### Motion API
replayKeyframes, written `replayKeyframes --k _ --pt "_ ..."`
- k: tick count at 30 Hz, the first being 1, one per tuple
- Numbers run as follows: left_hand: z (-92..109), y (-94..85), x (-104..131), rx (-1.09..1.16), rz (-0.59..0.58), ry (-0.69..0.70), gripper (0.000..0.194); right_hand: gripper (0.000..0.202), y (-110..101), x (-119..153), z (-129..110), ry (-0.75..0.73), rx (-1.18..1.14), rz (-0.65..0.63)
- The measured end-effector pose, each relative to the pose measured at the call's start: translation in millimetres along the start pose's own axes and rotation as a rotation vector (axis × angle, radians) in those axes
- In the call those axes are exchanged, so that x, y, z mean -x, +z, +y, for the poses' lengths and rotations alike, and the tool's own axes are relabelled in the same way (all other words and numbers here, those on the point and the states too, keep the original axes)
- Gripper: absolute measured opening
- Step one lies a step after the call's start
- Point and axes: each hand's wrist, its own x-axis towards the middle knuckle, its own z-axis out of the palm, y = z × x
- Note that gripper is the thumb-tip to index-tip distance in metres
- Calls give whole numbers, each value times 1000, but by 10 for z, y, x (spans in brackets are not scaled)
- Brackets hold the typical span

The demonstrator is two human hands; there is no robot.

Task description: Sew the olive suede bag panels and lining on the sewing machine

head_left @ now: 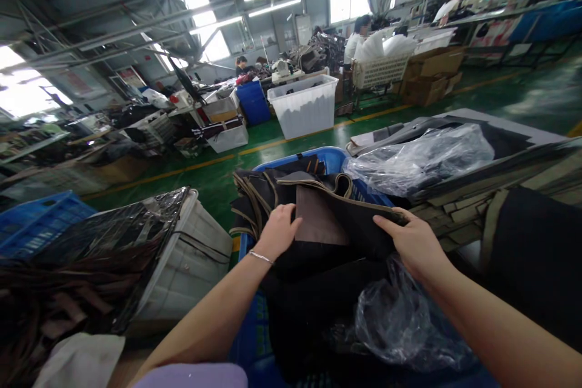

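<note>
A blue plastic basket (334, 157) in front of me holds black fabric pieces (313, 279) with tan edges. My right hand (411, 239) pinches the edge of one black fabric panel (359, 212) and holds it raised, its upper edge curling near the middle. On the left side of the pile, my left hand (279, 233) has its fingers curled at the fabric beside a brownish-grey patch (318, 218); whether it grips a layer is hidden. Clear plastic film (395, 315) lies crumpled on the fabric below my right hand.
To the right, stacked tan-edged panels (468, 212) lie under another plastic sheet (427, 154). A white bin (191, 260) of dark strips stands left, near a blue crate (45, 218). Farther off are a white tub (304, 106), cardboard boxes (427, 79) and seated people (357, 42).
</note>
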Motion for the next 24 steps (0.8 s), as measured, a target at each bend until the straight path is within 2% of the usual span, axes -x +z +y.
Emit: replayKeyframes --k 2,5,7,10,12,15,19,22,24 --pt "-403 -54 -25 -80 -25 -148 50 42 2 8 5 31 -88 0" --pt "-805 -83 -21 -135 -107 -259 38 41 43 35 -3 64 -174 -9" --pt "-911 -71 -15 -135 -137 -266 33 40 65 53 1 82 -210 -15" --pt "-910 -60 -17 -94 -140 -268 38 39 61 86 12 107 -242 -29" --pt "-850 -95 -4 -34 -154 -268 40 40 39 107 15 118 -255 -37" --pt "-684 -217 67 110 -186 -209 28 41 7 126 4 123 -266 -47" --pt "-257 -306 161 334 -176 -43 24 42 56 194 -83 132 -248 -84" --pt "215 -148 143 487 -151 99 18 41 171 333 -196 102 -117 -251" --pt "541 27 117 560 -133 172 17 47 240 416 -236 -10 89 -352"
